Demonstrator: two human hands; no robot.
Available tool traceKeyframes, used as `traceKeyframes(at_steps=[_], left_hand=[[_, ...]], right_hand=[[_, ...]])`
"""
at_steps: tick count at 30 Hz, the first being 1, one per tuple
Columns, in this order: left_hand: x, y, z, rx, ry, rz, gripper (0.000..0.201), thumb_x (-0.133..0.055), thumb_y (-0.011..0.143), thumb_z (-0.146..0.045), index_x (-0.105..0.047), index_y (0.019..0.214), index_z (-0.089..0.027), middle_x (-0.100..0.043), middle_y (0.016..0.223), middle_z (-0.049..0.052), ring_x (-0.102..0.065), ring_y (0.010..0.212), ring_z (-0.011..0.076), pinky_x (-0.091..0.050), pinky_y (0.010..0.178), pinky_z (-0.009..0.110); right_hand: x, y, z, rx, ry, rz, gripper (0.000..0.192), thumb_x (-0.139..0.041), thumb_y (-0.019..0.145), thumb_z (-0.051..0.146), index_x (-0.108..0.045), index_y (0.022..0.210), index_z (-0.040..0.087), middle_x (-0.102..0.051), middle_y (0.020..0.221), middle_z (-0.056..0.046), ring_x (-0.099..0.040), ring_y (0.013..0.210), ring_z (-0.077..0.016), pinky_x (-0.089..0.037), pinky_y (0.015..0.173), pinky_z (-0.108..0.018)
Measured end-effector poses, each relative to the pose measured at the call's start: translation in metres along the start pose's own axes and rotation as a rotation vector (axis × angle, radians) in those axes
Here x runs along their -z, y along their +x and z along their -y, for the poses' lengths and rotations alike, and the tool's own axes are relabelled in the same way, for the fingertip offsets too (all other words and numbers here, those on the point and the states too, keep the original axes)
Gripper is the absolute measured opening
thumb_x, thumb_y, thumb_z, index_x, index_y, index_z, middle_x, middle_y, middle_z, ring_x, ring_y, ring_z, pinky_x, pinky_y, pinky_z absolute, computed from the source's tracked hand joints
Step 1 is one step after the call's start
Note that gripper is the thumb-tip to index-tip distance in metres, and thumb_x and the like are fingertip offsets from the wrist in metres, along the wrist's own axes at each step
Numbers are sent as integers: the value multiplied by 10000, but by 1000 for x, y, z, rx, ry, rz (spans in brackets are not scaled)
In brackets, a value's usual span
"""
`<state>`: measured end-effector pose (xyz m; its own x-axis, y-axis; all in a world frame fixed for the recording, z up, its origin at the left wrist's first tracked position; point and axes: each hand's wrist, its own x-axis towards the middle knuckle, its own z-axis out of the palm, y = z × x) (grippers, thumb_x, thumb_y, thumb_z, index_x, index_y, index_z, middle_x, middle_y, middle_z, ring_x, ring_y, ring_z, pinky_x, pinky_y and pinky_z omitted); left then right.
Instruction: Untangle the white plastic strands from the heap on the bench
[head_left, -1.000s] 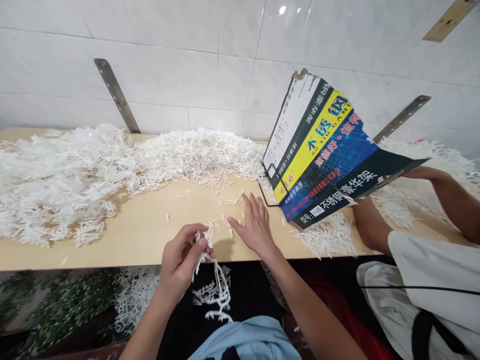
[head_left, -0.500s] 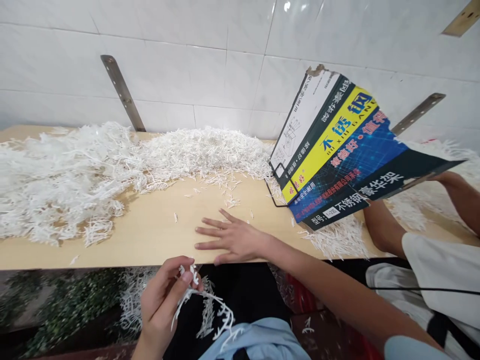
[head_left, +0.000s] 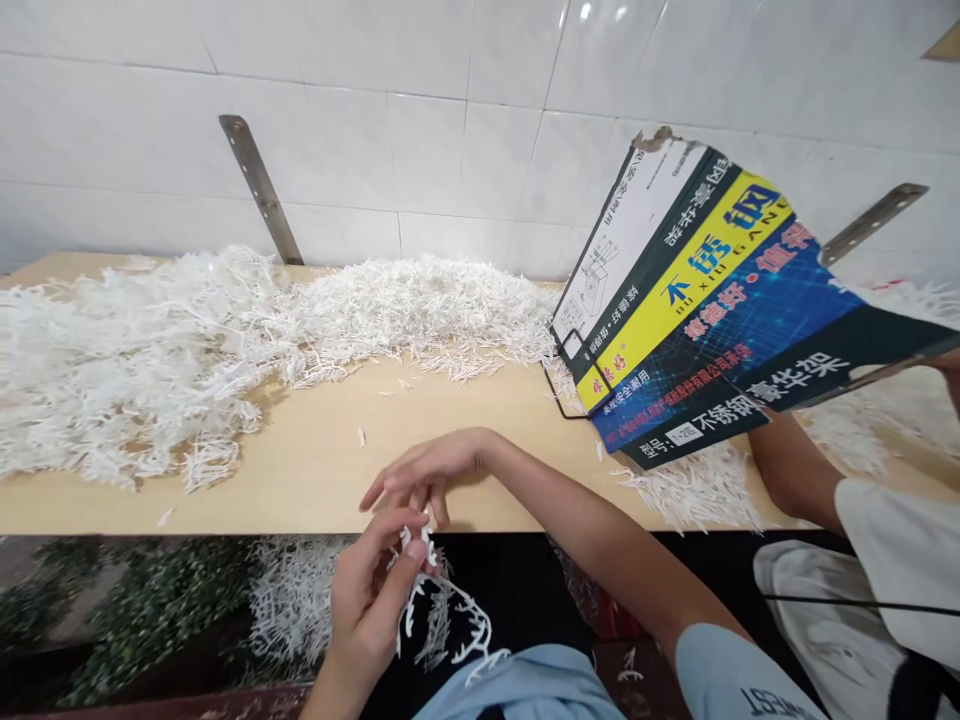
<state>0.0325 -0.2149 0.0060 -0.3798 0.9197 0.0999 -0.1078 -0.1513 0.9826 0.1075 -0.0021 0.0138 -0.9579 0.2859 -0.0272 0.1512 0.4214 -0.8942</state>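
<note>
My left hand (head_left: 367, 600) is closed in front of the table's near edge, pinching a white branched plastic sprue (head_left: 476, 625) between thumb and fingers. The sprue's thin, twig-like arms dangle over my lap. Just above and behind it, my right hand (head_left: 427, 470) is raised over the table edge. Its fingers are loosely bent and apart, with nothing visible in them, though my left hand partly hides the fingertips. Behind both hands, a long pile of small white plastic pieces (head_left: 442, 305) lies along the wall. At left, a heap of tangled white sprues (head_left: 127, 370) covers the table.
A printed cardboard sheet (head_left: 697, 300) stands tilted at right by a black wire frame (head_left: 562, 385). Beyond it shows a co-worker's arm (head_left: 799, 465). Metal brackets (head_left: 259, 190) are on the tiled wall. Below the table are more white sprues (head_left: 289, 600) and green foliage (head_left: 165, 620).
My right hand has lifted from lying spread on the table and moved left, close to my left hand. Small loose pieces have gone from the tabletop near the pile. My left hand still holds the sprue.
</note>
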Motion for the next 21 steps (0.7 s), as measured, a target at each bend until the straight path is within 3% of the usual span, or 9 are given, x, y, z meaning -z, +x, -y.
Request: traceKeyframes(at_steps=[2, 5, 7, 9, 12, 14, 16, 19, 21], left_hand=[[-1, 0, -1, 2, -6, -4, 190, -688, 943, -376, -719, 1034, -211, -640, 708, 11, -653, 633, 182, -526, 631, 292], [-3, -1, 0, 24, -24, -11, 184, -686, 946, -370, -723, 1039, -215, -631, 720, 6, -650, 644, 175, -532, 641, 287], [-5, -2, 2, 46, -46, -3, 186, -689, 944, -371, -721, 1041, -215, -621, 722, 3, -644, 644, 172, -535, 639, 286], [-7, -3, 5, 60, -61, 15, 191, -691, 940, -378, -717, 1033, -213, -611, 710, 0, -641, 636, 174, -532, 625, 286], [-11, -3, 6, 57, -24, 41, 210, -690, 938, -398, -716, 1020, -206, -626, 701, 8, -641, 622, 177, -532, 610, 286], [-15, -3, 5, 38, 12, 79, 230, -683, 940, -420, -721, 1010, -204, -634, 695, 16, -642, 607, 178, -536, 597, 284], [-18, -4, 3, 19, 32, 110, 241, -669, 947, -436, -725, 1008, -210, -632, 697, 17, -649, 602, 178, -533, 585, 279], [-20, -3, 4, 17, 73, 77, 240, -652, 957, -437, -725, 1023, -217, -625, 706, 9, -657, 614, 172, -528, 610, 274], [-18, 2, 7, 38, 109, 16, 237, -659, 952, -430, -716, 1034, -215, -633, 702, 4, -657, 622, 169, -522, 631, 269]], right_hand=[[14, 9, -7, -58, 114, -203, 363, -605, 993, 523, -755, 1147, 230, -798, 1109, -95, -773, 853, -191, -616, 750, -311], [36, 14, -15, -57, 22, -778, 325, -481, 1051, 374, -731, 1214, 246, -736, 1322, -89, -700, 1196, -229, -548, 1051, -419], [34, 11, -10, 20, -76, -926, 271, -544, 1013, 324, -741, 1175, 231, -709, 1372, -81, -597, 1357, -249, -451, 1174, -442], [18, 9, 3, 64, -22, -757, 255, -564, 1007, 346, -748, 1129, 218, -748, 1288, -79, -653, 1272, -248, -521, 1091, -410], [-10, 16, 21, 5, 208, -61, 406, -476, 1055, 494, -741, 1212, 229, -805, 1114, -69, -762, 940, -202, -618, 785, -306], [-14, 29, 25, -12, 212, 186, 438, -504, 1044, 544, -752, 1222, 230, -808, 1122, -77, -766, 943, -202, -619, 748, -285], [-3, 40, 20, -18, 47, -37, 349, -530, 1054, 456, -761, 1193, 235, -793, 1191, -82, -747, 1047, -211, -620, 842, -319], [21, 40, 8, -74, -368, -681, 343, -430, 1061, 196, -744, 1198, 209, -747, 1302, -111, -674, 1236, -240, -502, 1120, -472], [28, 24, 4, -67, -560, -873, 337, -437, 1019, 138, -751, 1138, 173, -744, 1286, -136, -636, 1298, -276, -378, 1221, -549]])
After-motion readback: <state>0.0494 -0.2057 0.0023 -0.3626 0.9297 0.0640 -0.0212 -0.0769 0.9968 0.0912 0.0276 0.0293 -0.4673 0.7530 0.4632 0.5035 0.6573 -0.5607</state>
